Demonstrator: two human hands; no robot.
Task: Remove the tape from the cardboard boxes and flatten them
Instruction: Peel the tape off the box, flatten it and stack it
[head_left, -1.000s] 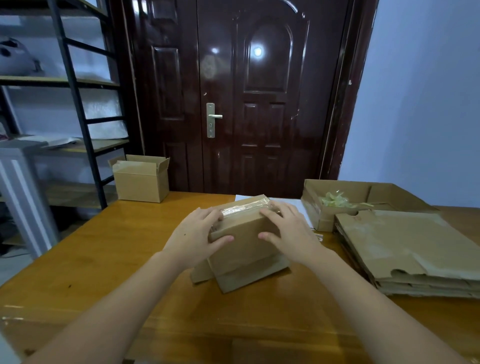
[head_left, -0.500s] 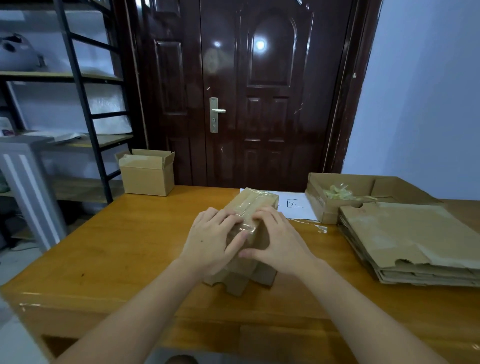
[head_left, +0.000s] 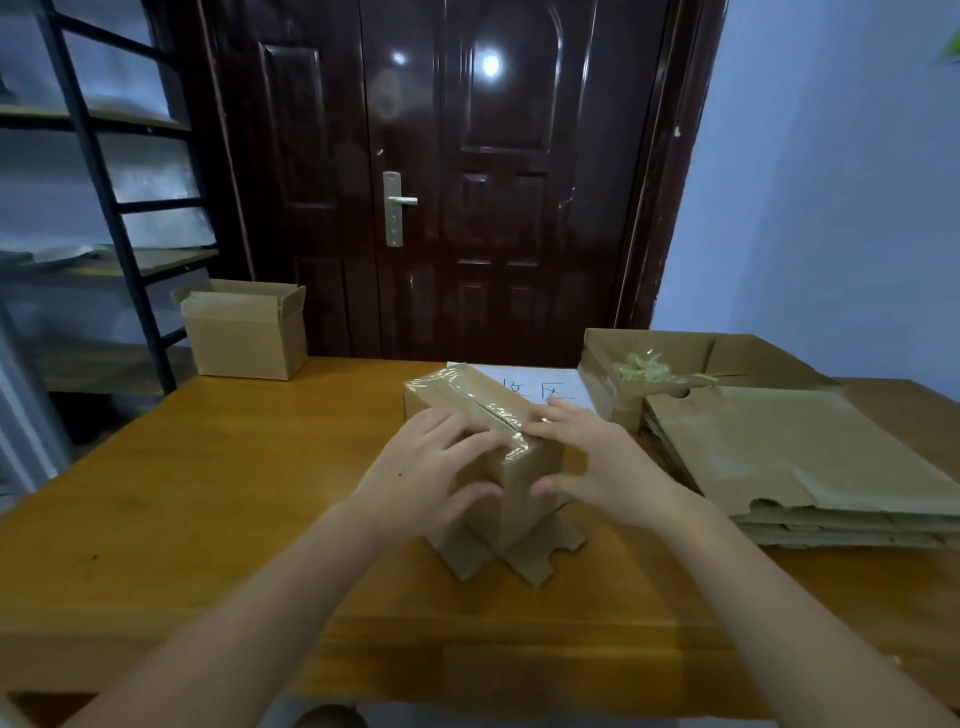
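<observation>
A small brown cardboard box stands on the wooden table, its bottom flaps splayed out on the tabletop. Clear tape runs along its top seam. My left hand grips the box's near left corner, fingers on top at the tape's near end and thumb on the front face. My right hand holds the right side, fingertips on the top edge beside the tape and thumb on the front. The box's lower left side is hidden behind my left hand.
A stack of flattened cardboard lies at the right. Behind it an open box holds crumpled tape. Another open box stands at the table's far left. A white sheet lies behind the box. A dark door and metal shelving stand beyond.
The box has been turned from lying tilted to standing on its splayed flaps with the taped seam up. Both hands shifted toward its near top corner.
</observation>
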